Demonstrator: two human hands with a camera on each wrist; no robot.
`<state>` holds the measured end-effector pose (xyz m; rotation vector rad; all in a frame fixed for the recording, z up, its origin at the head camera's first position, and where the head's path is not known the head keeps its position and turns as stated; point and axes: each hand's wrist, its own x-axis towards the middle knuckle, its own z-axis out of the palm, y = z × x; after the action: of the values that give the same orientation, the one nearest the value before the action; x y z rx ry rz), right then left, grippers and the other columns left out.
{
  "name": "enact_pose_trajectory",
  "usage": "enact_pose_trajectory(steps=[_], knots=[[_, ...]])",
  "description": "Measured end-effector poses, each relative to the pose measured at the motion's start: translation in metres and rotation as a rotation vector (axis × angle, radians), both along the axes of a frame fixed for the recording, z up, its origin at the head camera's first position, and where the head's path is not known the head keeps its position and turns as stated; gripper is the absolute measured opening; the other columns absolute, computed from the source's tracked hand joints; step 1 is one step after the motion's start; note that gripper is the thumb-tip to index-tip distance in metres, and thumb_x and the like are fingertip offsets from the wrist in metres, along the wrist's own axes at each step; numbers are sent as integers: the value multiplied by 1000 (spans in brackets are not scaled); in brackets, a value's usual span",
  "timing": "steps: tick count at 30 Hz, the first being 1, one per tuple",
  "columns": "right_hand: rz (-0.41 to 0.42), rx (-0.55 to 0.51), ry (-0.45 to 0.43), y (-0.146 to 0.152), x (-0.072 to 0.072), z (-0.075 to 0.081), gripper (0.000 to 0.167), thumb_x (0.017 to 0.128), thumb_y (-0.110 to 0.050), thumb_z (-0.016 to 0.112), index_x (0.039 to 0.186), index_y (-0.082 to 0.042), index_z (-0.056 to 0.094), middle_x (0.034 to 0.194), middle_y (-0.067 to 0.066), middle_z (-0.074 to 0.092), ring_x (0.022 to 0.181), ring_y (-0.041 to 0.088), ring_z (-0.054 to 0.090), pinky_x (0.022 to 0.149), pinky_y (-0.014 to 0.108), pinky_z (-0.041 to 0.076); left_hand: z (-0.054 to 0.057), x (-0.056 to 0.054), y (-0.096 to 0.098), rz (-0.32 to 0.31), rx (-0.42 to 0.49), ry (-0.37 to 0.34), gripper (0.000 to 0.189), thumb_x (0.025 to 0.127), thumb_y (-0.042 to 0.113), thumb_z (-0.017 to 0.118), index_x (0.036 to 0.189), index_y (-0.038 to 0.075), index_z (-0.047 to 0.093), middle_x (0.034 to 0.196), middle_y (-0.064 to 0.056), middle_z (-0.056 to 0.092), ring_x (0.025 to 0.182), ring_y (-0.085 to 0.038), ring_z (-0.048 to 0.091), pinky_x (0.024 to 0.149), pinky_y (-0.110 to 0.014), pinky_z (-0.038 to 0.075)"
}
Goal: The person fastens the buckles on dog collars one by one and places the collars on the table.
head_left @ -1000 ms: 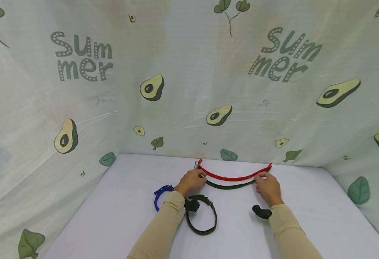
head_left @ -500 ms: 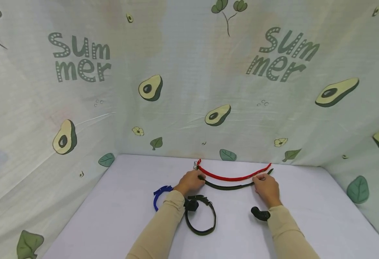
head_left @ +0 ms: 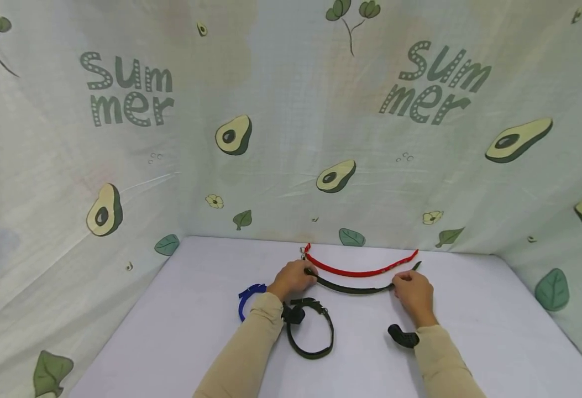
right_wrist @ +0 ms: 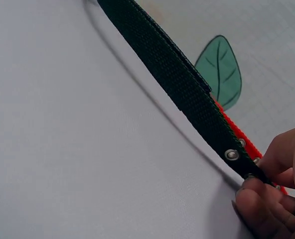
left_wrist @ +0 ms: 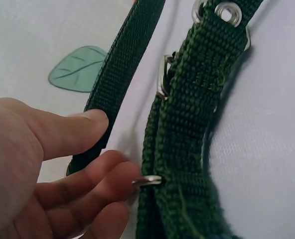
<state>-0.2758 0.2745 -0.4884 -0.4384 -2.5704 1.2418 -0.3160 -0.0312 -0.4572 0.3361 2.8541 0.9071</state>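
A dark green webbing collar (head_left: pixel 354 290) is stretched out in a shallow sagging curve between both hands. My left hand (head_left: pixel 294 278) pinches its left end; the left wrist view shows the thumb on the flat green strap (left_wrist: pixel 125 64). Near the other end, which has metal eyelets, my right hand (head_left: pixel 415 292) pinches it between thumb and fingers, and the tip sticks out past them. Just behind lies a red collar (head_left: pixel 355 273), laid out in a similar curve. A second green collar (left_wrist: pixel 187 109), with a buckle and metal rings, is close by the left fingers in the left wrist view.
That second green collar lies as a loop on the white table (head_left: pixel 360 354), in front of the left hand. A blue collar (head_left: pixel 243 301) is partly hidden behind the left forearm. Patterned cloth (head_left: pixel 281 215) hangs right behind the table's far edge.
The held green collar's right end has come down away from the red collar, so a gap shows between them. My right hand has shifted slightly toward me; the left keeps its place.
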Motion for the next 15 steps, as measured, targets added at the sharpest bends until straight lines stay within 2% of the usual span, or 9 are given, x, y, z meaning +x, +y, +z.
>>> enact_pose_trajectory(steps=[4, 8, 15], knots=[[-17, -82, 25, -4, 6, 0, 23, 90, -15, 59, 103, 2, 68, 78, 10, 70, 59, 13, 65, 55, 26, 50, 2, 5, -4, -5, 49, 3, 9, 93, 24, 73, 103, 24, 74, 111, 0, 66, 93, -18, 56, 82, -40, 46], [-15, -176, 50, -7, 10, -1, 24, 91, -14, 59, 105, 4, 66, 88, 16, 71, 60, 14, 68, 54, 25, 54, 3, 10, -8, -12, 120, 11, 12, 93, 22, 73, 105, 21, 75, 106, 1, 66, 83, -16, 58, 76, -37, 47], [-19, -334, 52, -11, 15, -3, 25, 94, -13, 58, 110, 6, 62, 88, 15, 71, 60, 14, 69, 57, 26, 57, 1, 16, -10, 0, 280, -35, 19, 93, 21, 73, 111, 16, 73, 93, 2, 65, 74, -14, 62, 67, -32, 49]])
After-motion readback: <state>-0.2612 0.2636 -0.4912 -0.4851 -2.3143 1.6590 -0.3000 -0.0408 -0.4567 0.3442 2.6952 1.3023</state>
